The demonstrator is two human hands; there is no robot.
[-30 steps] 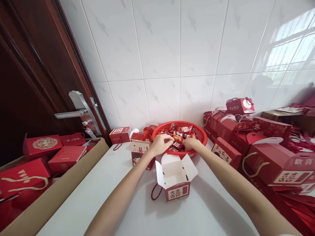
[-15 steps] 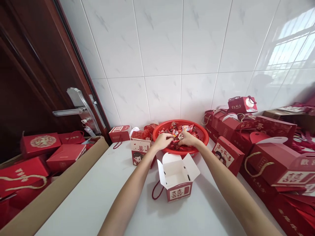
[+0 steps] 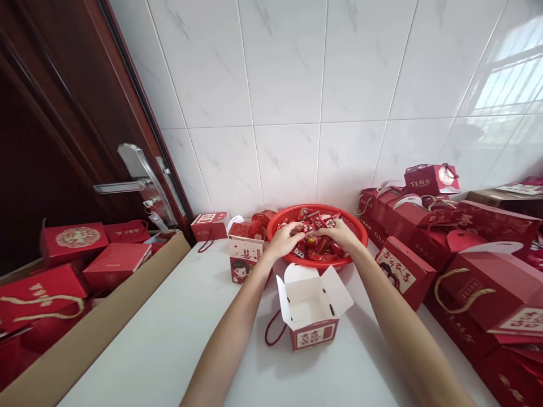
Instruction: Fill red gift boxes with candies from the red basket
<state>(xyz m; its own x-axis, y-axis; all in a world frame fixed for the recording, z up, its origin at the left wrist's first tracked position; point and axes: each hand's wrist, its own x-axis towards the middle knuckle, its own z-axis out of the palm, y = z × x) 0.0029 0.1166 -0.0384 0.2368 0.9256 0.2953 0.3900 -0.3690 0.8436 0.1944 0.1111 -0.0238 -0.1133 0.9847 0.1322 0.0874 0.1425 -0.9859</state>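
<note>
A red plastic basket (image 3: 358, 229) holds many red-wrapped candies (image 3: 322, 246). Both my hands are in it, among the candies. My left hand (image 3: 285, 240) has its fingers curled at the left side of the pile, closed on a wrapped candy. From the right, my right hand (image 3: 343, 234) is closed on candy too, with its fingertips partly hidden by wrappers. On the near side of the basket, between my forearms, stands a small red gift box (image 3: 316, 336) with white flaps spread and a bare white inside. A dark red cord handle (image 3: 271, 336) hangs at its left.
Beside my left forearm stands a box with a cartoon face (image 3: 241, 268). Red boxes (image 3: 475, 282) are stacked along the right. A carton (image 3: 139, 288) with more red boxes stands at the left, by a door handle (image 3: 121, 186). A tiled wall (image 3: 288, 164) rises behind the basket.
My hands have moved slightly apart inside the basket, and a dark-wrapped piece between them no longer shows. The view has shifted a little; the open box stays in place.
</note>
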